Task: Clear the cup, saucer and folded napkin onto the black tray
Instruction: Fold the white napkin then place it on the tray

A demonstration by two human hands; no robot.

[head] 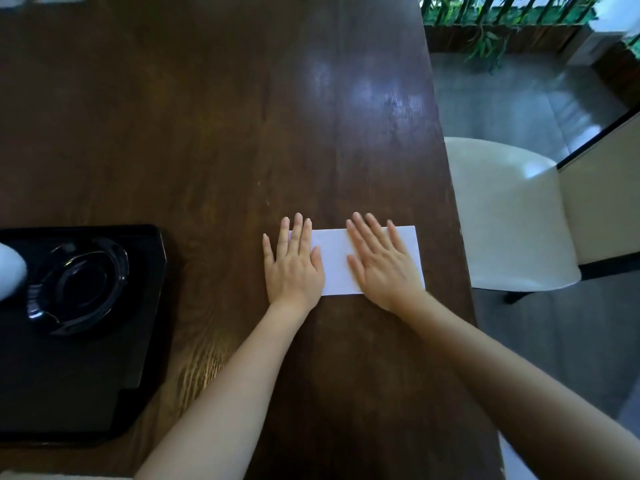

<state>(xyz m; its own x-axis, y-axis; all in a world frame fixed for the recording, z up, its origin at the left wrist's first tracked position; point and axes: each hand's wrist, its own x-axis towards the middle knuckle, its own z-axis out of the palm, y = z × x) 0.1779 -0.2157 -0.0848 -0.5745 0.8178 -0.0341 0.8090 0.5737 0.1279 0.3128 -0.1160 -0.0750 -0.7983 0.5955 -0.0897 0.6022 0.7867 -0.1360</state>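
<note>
Both hands lie flat and open, the right hand [382,263] on the white folded napkin [335,261], the left hand [293,265] at its left edge.

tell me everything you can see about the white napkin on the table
The napkin is a plain white rectangle, thin like paper, folded and lying flat on the dark wooden table near its right edge. Its long side runs left to right. Both hands press on it, palms down with fingers spread: the left hand covers its left end, the right hand its right half. Only the middle strip and far right corner show. It sits well right of the black tray, not on it.
</note>
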